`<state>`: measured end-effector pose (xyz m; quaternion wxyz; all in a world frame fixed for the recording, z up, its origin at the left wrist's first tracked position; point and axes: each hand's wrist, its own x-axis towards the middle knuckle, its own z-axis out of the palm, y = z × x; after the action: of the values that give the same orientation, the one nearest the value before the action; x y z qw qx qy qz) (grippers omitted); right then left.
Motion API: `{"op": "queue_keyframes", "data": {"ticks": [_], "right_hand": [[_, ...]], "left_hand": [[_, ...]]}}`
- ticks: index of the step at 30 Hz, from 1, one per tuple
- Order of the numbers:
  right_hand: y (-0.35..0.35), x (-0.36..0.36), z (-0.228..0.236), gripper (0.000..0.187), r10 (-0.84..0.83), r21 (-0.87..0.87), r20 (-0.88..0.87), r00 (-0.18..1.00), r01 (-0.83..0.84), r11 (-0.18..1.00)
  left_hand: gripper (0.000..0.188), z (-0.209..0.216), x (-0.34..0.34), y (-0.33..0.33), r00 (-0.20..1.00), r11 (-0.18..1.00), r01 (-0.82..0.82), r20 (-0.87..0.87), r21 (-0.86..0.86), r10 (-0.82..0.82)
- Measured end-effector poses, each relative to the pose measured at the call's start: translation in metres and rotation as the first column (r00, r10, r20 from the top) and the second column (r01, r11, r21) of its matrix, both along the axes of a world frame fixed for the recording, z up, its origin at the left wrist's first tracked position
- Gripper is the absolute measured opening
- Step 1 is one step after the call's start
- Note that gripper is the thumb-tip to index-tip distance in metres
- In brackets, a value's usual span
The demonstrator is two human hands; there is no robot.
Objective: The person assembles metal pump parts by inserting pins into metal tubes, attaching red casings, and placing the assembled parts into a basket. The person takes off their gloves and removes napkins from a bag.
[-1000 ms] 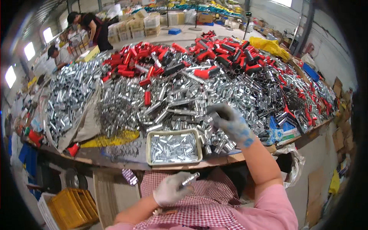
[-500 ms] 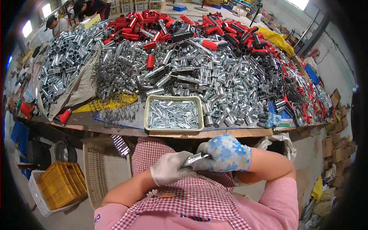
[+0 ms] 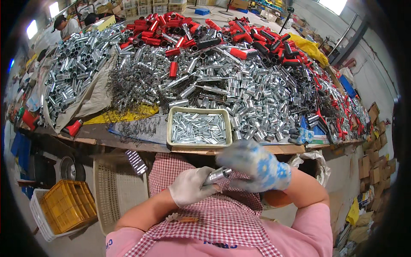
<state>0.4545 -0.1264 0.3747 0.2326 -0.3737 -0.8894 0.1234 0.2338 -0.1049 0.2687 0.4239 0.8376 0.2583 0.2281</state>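
My left hand [image 3: 191, 186], in a white glove, grips a short shiny metal tube [image 3: 218, 174] above my checked apron. My right hand [image 3: 257, 165], in a white glove with blue dots, is blurred and closes over the tube's far end. Just ahead, at the table's near edge, stands a pale tray [image 3: 172, 121] filled with small metal pins. Behind it lies a huge heap of silver metal tubes [image 3: 257, 94] and a tangle of dark wire springs [image 3: 132, 85]. Red-sleeved tubes [image 3: 171, 34] pile up at the back.
A spare dotted glove [image 3: 299, 135] lies on the table edge at right. A yellow crate [image 3: 68, 205] in a white one and a cream basket [image 3: 115, 192] stand on the floor at left. Other people [image 3: 68, 25] work at the far left. Cardboard boxes [image 3: 372, 158] line the right.
My right hand came back from the tube heap to my lap and met the left hand on the tube. The view tilted down toward my lap.
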Motion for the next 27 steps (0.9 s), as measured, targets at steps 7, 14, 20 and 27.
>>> {"op": "queue_keyframes", "data": {"ticks": [7,14,20,27], "right_hand": [[-0.004,-0.002,0.022,0.054,-0.256,-0.392,0.267,0.929,0.348,0.851],[-0.003,0.008,-0.013,0.043,-0.084,-0.367,0.035,0.996,0.091,0.926],[-0.006,0.008,-0.013,0.045,0.018,-0.247,-0.041,0.999,-0.028,0.969],[-0.016,0.001,-0.021,0.032,-0.014,-0.379,0.162,0.987,0.075,0.922]], "left_hand": [[0.042,-0.001,-0.003,-0.003,1.000,1.000,0.019,0.017,0.011,-0.019],[0.044,-0.003,0.003,-0.005,0.998,0.998,0.056,-0.018,0.031,-0.056],[0.045,-0.007,0.004,-0.004,0.997,0.998,0.059,-0.053,-0.014,-0.060],[0.040,-0.006,0.010,-0.016,0.998,0.972,-0.056,-0.029,0.230,0.064]]}}
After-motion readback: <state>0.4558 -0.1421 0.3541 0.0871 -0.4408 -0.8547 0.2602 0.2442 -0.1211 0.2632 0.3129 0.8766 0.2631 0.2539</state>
